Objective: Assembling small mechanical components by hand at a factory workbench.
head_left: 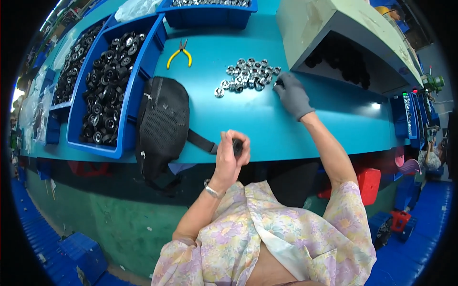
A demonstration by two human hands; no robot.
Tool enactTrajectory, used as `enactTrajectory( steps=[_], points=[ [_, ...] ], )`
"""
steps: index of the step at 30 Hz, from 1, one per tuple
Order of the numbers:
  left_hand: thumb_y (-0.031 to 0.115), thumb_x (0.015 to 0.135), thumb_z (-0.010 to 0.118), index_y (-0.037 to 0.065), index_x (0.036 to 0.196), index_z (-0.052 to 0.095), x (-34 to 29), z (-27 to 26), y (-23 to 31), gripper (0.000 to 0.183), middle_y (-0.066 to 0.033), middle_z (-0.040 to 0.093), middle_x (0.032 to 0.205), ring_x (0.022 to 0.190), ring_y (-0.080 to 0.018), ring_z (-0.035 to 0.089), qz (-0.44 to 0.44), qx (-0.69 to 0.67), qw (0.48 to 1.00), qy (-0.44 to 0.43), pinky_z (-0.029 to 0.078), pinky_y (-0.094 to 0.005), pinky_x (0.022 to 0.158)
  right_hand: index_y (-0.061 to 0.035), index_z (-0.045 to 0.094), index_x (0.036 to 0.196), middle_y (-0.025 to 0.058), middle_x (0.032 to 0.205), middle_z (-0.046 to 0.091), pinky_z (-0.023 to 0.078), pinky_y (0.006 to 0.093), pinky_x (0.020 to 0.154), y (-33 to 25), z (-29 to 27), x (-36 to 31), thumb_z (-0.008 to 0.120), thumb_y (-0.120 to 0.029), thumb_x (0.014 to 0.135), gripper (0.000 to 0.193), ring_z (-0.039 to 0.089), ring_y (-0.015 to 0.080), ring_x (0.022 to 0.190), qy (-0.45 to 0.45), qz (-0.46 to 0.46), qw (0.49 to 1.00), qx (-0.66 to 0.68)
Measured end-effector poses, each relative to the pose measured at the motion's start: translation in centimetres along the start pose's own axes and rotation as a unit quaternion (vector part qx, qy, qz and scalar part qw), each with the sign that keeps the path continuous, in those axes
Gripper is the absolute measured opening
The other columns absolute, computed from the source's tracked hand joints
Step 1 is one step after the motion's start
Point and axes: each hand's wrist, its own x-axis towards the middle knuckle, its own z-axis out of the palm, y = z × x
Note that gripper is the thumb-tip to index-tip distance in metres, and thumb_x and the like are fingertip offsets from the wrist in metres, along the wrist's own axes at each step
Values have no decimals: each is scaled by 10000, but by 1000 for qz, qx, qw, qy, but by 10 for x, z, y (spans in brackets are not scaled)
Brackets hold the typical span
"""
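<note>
My left hand [231,155] is bare, with a watch on the wrist, and its fingers are curled around a black round part [237,147] at the table's front edge. Out over the table, my right hand [292,95] wears a grey glove. Its fingers are bent together at the right end of a loose pile of shiny metal rings [249,75]. Something dark shows at those fingertips, too small and covered to name.
A blue bin [119,151] of black round parts stands left, beside a black mesh waist bag [164,112]. Yellow-handled pliers [180,53] lie behind the bag. Another blue bin [207,18] of metal parts is at the back. A pale open-fronted box [305,28] with dark parts stands right.
</note>
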Motion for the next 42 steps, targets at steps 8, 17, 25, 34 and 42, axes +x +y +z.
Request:
enactTrajectory(
  steps=[8,17,25,34,42],
  points=[
    [660,934,327,61,919,518,7,-4,-7,629,-17,436,803,541,-101,374,-93,-197,975,-44,317,-260,527,11,613,1100,68,932,637,477,272,752,-30,-18,-62,621,-78,856,260,594,132,825,-38,27,972,230],
    [629,924,425,105,973,550,-12,24,-10,541,39,537,761,669,-83,556,-139,-121,983,5,465,-242,593,-48,642,992,96,942,638,514,318,712,-109,-39,-157,726,13,748,266,632,207,773,6,-53,926,373],
    [638,934,390,88,950,528,-28,42,-22,567,4,531,738,607,-75,505,-120,13,993,12,420,-229,531,-70,650,988,78,877,595,497,319,673,-101,-34,-186,736,11,711,301,603,210,799,65,-72,941,326],
    [495,1011,362,0,1198,508,-50,44,-30,550,-37,534,893,809,-107,540,-64,141,985,-72,461,-270,699,-63,643,987,69,823,576,482,298,606,-94,-33,-212,723,38,723,294,575,171,727,84,-6,918,387],
    [185,1011,466,-64,1289,431,-72,56,-24,375,-89,485,1070,870,-152,612,69,291,948,-107,514,-285,792,-57,635,996,57,837,594,479,282,598,-87,-36,-233,714,17,763,257,572,153,728,128,-57,915,378]
  ],
)
